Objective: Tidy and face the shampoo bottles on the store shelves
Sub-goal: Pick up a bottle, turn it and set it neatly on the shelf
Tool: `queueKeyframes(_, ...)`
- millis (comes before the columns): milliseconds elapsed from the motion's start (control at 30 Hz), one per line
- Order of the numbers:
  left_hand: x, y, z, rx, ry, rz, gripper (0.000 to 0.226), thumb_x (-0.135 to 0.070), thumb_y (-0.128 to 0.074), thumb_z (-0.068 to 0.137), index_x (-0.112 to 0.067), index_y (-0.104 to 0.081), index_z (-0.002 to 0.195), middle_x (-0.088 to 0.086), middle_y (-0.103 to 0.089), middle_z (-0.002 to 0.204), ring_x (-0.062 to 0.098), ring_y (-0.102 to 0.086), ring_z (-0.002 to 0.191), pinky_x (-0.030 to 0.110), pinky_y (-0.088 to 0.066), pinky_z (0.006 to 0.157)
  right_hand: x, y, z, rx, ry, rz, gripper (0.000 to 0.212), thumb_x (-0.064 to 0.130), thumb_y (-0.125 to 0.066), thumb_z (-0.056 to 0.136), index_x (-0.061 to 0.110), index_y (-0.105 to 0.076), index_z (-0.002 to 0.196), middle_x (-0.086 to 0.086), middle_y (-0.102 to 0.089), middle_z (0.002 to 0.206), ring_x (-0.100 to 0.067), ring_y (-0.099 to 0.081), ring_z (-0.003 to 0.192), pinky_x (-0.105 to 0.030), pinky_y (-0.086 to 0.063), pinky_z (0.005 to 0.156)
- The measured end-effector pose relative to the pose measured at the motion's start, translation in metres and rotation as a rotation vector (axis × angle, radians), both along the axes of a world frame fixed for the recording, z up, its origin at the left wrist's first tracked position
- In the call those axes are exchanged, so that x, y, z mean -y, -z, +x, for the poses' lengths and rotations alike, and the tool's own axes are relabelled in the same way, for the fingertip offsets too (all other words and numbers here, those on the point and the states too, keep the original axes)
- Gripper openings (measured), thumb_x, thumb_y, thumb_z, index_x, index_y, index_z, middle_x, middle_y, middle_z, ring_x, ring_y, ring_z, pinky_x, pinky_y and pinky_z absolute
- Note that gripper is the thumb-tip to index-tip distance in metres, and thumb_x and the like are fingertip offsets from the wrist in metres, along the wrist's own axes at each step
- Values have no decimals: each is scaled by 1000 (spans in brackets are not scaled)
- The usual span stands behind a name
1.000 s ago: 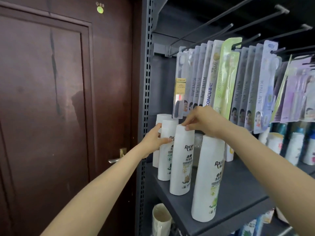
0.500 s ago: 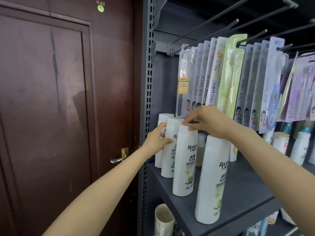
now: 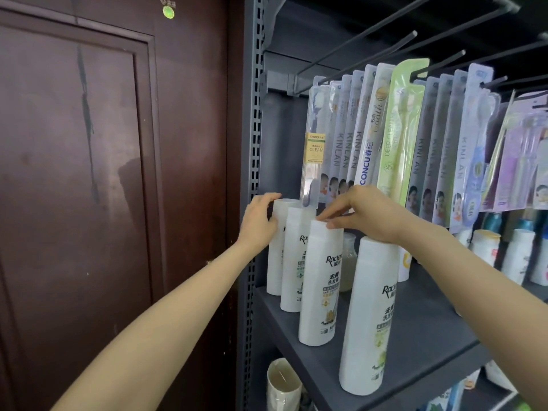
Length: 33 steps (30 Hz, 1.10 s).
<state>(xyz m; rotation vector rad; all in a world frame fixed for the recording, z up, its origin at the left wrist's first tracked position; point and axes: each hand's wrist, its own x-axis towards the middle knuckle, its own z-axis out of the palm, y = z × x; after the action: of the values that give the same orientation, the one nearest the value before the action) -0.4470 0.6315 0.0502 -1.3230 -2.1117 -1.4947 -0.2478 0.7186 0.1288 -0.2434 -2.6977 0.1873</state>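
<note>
Directly beneath the right hand [image 3: 367, 216] fingers [image 3: 324, 218], the upright third bottle [image 3: 320, 280] is pinched at its cap; the rearmost bottle [image 3: 277, 229] is wrapped by the left hand [image 3: 259, 222].

The rearmost bottle [image 3: 274, 247] shows only its cap and a strip of its side; the left hand [image 3: 259, 222] and the bottle [image 3: 293, 262] in front of it cover the label. Behind the right hand's fingers [image 3: 329, 216], a clear jar [image 3: 347, 262] is mostly hidden between 2 bottles, its contents unclear. The front bottle [image 3: 367, 321] loses its cap top under the right wrist. Below the shelf [image 3: 415, 336], a cup [image 3: 281, 384] is cut off by the bottom edge.
</note>
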Motion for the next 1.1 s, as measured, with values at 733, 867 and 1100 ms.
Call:
queueKeyframes(733,39,9,-1,127,2,77,44,-7,-71,79,-18,-47,114,2,-60,107,19,-59,93,18,-46,64,12,-4,-1,39,28,42,23,17,-66,86,17,-71,109,1,-71,107,-10,-63,94,-25,-49,93)
queueKeyframes(867,64,-6,18,23,4,73,48,-8,-69,81,-27,-50,120,-5,-61,107,14,-59,95,17,-44,70,29,-7,0,-26,-18,22,21,19,-67,87,15,-72,107,1,-70,108,-11,-64,96,-26,-49,93)
queueKeyframes(1100,120,-28,64,1,2,141,56,-16,-69,82,-33,-43,129,-11,-60,106,1,-58,89,18,-47,71,73,4,-6,-148,-175,-194,33,27,-64,88,21,-63,121,2,-67,111,-4,-57,90,-8,-41,70)
